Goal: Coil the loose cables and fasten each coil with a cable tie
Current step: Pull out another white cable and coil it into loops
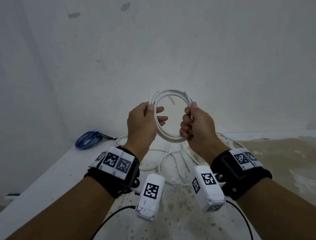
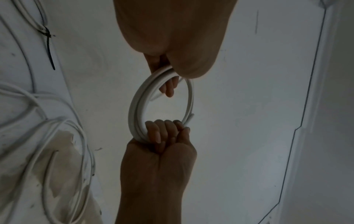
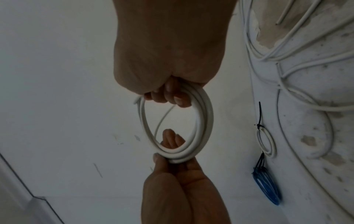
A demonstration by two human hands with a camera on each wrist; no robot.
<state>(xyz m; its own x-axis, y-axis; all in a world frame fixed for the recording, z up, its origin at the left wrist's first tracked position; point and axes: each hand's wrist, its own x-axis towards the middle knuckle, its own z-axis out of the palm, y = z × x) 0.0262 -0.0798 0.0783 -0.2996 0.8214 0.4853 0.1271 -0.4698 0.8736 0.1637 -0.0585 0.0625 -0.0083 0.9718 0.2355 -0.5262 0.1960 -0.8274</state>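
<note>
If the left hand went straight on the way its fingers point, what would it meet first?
Probably the right hand, which grips the opposite side of the white coiled cable that the left hand holds; depth is unclear.

Right hand (image 3: 172, 63) at top, fingers (image 3: 178, 97) curled round upper arc of white coil (image 3: 205, 121). Coil several turns, held in air, cut end sticking out at upper left. Left hand (image 3: 180, 184) below, thumb and fingers pinching lower arc; two fingertips visible through loop. At right, speckled surface (image 3: 316, 136) with loose white cable (image 3: 298, 94), small white coil (image 3: 267, 142) bound by black tie (image 3: 260, 118), blue coil (image 3: 268, 186) just beside it, also tied black.
</note>
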